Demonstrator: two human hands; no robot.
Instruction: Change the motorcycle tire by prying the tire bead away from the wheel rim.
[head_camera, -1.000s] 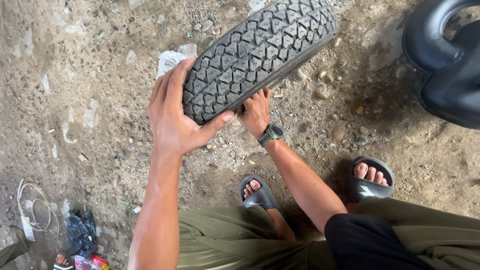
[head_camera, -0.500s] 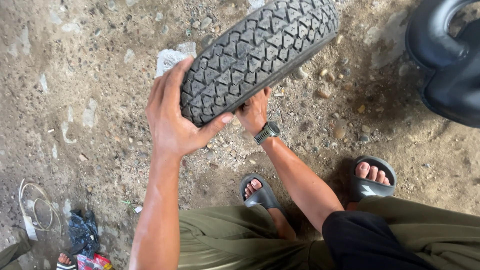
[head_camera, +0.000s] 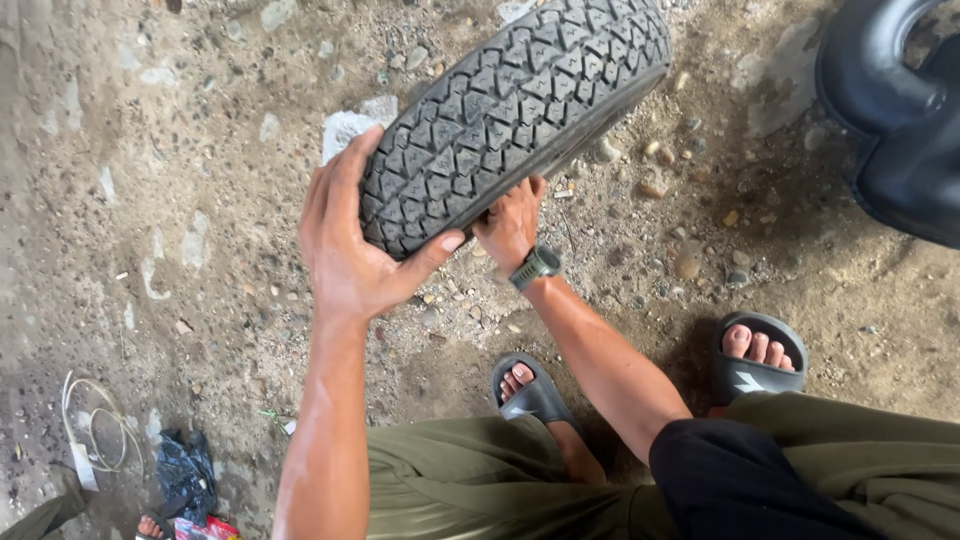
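Head view: black tyre (head_camera: 515, 110) with chunky tread held up off gravelly dirt ground (head_camera: 180, 180), tilted, upper end running out top of frame. Left hand (head_camera: 350, 245) wraps near end, fingers curled round far side, thumb pressed on tread. Right hand (head_camera: 510, 225) grips tyre's underside edge, fingers tucked out of sight, wristwatch (head_camera: 535, 267) on wrist. Grey slides (head_camera: 535, 392) on feet below. Black inner tube (head_camera: 895, 120) lying top right, well apart from tyre.

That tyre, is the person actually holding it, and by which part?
Yes. Both hands grip the black tyre at its near end: the left hand wraps over the tread, while the right hand grasps the lower edge beneath it.
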